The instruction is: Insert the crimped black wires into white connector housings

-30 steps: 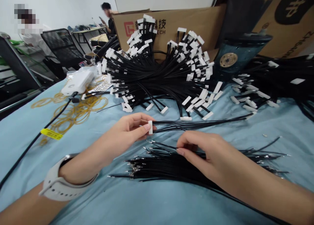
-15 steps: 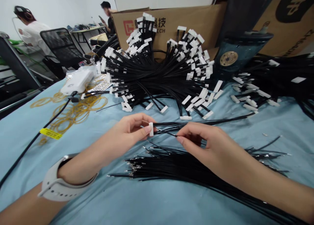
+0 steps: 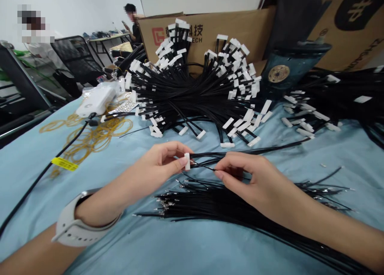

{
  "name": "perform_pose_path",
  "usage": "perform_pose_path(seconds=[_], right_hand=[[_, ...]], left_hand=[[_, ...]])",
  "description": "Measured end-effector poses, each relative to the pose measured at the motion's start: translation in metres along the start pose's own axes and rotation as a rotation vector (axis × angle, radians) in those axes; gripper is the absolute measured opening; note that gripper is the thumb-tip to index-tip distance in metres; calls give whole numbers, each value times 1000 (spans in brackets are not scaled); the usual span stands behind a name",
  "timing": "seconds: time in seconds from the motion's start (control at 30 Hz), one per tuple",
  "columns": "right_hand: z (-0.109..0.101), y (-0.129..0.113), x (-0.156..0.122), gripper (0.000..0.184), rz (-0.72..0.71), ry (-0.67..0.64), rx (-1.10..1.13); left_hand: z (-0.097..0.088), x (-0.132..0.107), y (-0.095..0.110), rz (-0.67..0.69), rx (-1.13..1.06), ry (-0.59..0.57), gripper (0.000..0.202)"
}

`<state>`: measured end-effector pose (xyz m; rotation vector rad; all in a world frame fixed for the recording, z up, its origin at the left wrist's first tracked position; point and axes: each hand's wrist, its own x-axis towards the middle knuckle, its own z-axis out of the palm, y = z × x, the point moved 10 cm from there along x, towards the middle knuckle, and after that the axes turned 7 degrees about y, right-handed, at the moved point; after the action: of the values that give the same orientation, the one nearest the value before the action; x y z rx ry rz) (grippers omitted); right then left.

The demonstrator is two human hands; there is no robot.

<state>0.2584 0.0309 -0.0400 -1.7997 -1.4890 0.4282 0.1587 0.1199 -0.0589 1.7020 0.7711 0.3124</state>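
Left hand (image 3: 157,165) is pinching a white plastic connector (image 3: 187,161) between thumb and fingers, its black wires (image 3: 240,152) running rightward, while the right hand (image 3: 249,177) is gripping a thin black wire (image 3: 205,167) just beside it. Crimped black wires (image 3: 216,205) are lying below on a pale blue cloth (image 3: 90,259), and a heap of white-ended wire harnesses (image 3: 192,91) is sitting beyond, against a cardboard box (image 3: 237,27).

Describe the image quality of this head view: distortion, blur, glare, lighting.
In the head view, wide-angle distortion bows the cardboard box; a pixelated patch hides the person at far left; lighting is soft and even, without harsh glare; the white connector in the left hand and the black wires in the right hand look fairly sharp.
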Motion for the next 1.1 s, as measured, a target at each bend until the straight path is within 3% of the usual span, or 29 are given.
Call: perform_pose_path(seconds=[0.37, 0.63, 1.1], right_hand=[[10, 1, -4, 18, 2, -66, 88], [16, 3, -11, 26, 62, -104, 74], [17, -4, -14, 20, 69, -67, 76]], left_hand=[[0, -3, -4, 26, 166, -26, 22], [1, -10, -3, -17, 123, -45, 20], [3, -10, -7, 9, 115, -11, 22]])
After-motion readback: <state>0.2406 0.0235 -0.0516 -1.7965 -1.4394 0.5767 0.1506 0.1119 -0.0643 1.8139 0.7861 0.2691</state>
